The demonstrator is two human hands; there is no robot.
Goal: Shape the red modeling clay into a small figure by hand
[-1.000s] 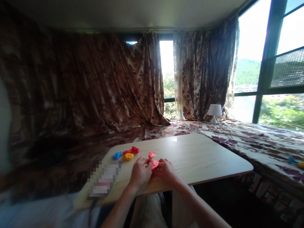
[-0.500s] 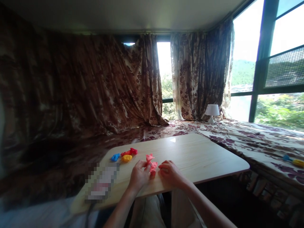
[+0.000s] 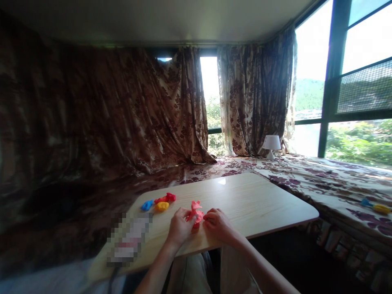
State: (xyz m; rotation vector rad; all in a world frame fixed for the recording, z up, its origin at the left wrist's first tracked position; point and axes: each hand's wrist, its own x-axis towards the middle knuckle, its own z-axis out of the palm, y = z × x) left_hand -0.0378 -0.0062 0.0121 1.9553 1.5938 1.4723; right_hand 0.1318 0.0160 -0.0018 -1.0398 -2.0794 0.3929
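A coral-pink crumpled piece (image 3: 196, 214), paper or thin cloth by its look, stands just above the near edge of the table with ruffled lobes at its top. My left hand (image 3: 181, 226) pinches it from the left between thumb and fingers. From the right, my right hand (image 3: 217, 222) has its fingers bent and pressed together at the piece's right edge. To the left lie a blue crumpled piece (image 3: 147, 205), a yellow one (image 3: 162, 206) and a red one (image 3: 167, 198), the last two touching or nearly so.
The pale wooden table (image 3: 260, 200) reaches to the right. A blurred-out object (image 3: 130, 241) with a cable lies on its left side. Beyond are a patterned bed or bench cover (image 3: 306, 173), a white lamp (image 3: 271, 143), and a blue-and-yellow item (image 3: 379, 208) at far right.
My right hand has moved in to the left and now meets the pink piece. The pink piece's top stands slightly differently. The view has shifted a little.
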